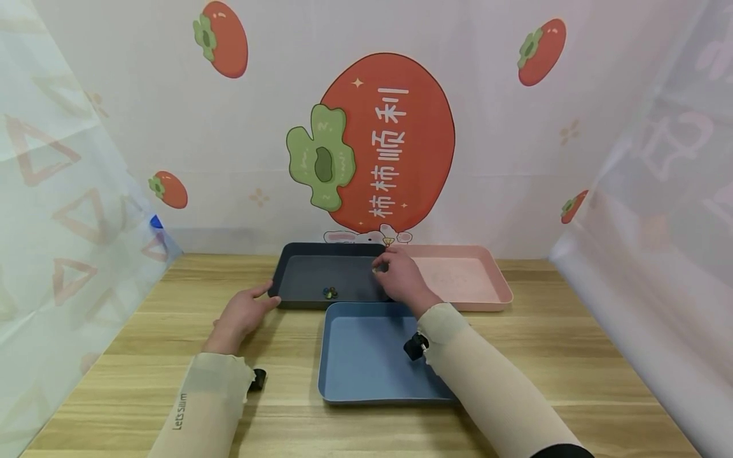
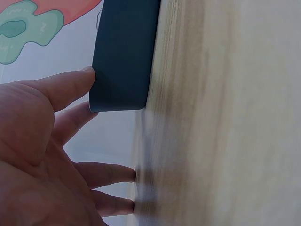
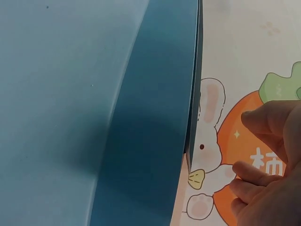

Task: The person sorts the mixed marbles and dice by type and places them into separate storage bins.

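Several small round glass marbles (image 1: 329, 292), green, yellow and blue, lie together near the front of the dark grey tray (image 1: 303, 270). My left hand (image 1: 243, 315) touches this tray's front left corner with thumb and index finger. In the left wrist view, the thumb's tip meets the tray's rim (image 2: 124, 70), while two other fingers reach down to the tabletop. Over the dark tray's right end hovers my right hand (image 1: 403, 277), its fingers bent. A gap shows between thumb and fingers of the right hand (image 3: 270, 165) in the right wrist view, with nothing visible in it.
A pink tray (image 1: 458, 273) adjoins the dark one on the right. In front of both sits a blue tray (image 1: 366, 356), partly under my right forearm. They stand on a wooden table (image 1: 550, 356), with a persimmon-printed cloth (image 1: 492, 210) behind.
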Action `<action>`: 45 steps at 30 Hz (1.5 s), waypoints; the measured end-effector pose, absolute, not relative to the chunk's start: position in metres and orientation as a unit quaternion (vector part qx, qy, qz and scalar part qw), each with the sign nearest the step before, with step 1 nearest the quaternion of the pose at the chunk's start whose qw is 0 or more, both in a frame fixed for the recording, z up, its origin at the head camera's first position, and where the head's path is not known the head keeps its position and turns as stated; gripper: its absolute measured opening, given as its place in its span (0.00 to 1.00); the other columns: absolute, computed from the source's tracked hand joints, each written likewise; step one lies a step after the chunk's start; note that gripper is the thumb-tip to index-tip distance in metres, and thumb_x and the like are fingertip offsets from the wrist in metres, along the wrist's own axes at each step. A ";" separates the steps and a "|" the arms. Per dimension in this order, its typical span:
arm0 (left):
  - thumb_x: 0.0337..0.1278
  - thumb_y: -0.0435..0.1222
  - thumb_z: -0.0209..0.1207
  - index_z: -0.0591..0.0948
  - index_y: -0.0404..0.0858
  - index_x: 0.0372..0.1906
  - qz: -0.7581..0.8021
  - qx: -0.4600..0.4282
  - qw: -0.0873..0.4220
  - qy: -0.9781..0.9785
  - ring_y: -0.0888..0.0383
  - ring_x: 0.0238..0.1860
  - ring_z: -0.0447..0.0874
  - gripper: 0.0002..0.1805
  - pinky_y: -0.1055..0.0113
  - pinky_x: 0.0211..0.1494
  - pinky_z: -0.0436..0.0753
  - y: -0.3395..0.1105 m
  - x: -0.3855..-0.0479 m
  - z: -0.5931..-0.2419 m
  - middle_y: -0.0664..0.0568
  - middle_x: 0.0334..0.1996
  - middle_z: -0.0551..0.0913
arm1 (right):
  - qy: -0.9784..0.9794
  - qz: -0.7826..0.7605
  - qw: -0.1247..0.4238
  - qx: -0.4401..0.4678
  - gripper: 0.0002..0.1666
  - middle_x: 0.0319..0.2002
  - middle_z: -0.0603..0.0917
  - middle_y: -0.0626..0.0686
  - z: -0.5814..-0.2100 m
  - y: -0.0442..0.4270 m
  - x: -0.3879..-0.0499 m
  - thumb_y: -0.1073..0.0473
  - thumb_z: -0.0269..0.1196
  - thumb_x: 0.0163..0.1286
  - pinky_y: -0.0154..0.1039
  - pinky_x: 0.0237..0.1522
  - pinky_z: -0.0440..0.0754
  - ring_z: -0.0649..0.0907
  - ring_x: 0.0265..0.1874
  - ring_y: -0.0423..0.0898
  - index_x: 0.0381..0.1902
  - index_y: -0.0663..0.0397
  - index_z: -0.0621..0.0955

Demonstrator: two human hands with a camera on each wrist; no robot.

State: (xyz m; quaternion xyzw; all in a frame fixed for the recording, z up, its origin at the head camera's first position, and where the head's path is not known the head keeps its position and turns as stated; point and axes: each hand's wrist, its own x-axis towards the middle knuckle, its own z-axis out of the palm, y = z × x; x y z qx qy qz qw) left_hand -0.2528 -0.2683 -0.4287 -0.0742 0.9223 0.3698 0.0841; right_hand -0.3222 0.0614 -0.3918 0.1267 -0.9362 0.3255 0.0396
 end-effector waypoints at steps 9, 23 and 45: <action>0.71 0.56 0.53 0.59 0.50 0.79 0.369 -0.071 0.082 0.923 0.26 0.73 0.43 0.37 0.14 0.51 0.34 -0.268 -0.254 -0.429 0.34 0.76 0.53 | -0.941 0.312 0.040 0.125 0.08 0.49 0.75 0.52 -0.393 0.062 -0.321 0.63 0.65 0.69 0.43 0.50 0.80 0.73 0.51 0.50 0.44 0.55 0.88; 0.71 0.56 0.53 0.59 0.51 0.79 0.372 -0.075 0.082 0.921 0.27 0.73 0.43 0.37 0.14 0.52 0.33 -0.267 -0.253 -0.428 0.35 0.76 0.53 | -0.943 0.309 0.028 0.119 0.08 0.58 0.75 0.55 -0.392 0.065 -0.320 0.63 0.64 0.70 0.47 0.57 0.78 0.74 0.57 0.52 0.45 0.55 0.87; 0.71 0.57 0.53 0.59 0.51 0.79 0.365 -0.077 0.083 0.924 0.26 0.72 0.43 0.37 0.14 0.52 0.33 -0.268 -0.254 -0.426 0.34 0.76 0.53 | -0.906 0.415 -0.006 0.081 0.15 0.68 0.70 0.54 -0.380 0.073 -0.312 0.62 0.59 0.72 0.43 0.29 0.84 0.77 0.50 0.57 0.54 0.57 0.84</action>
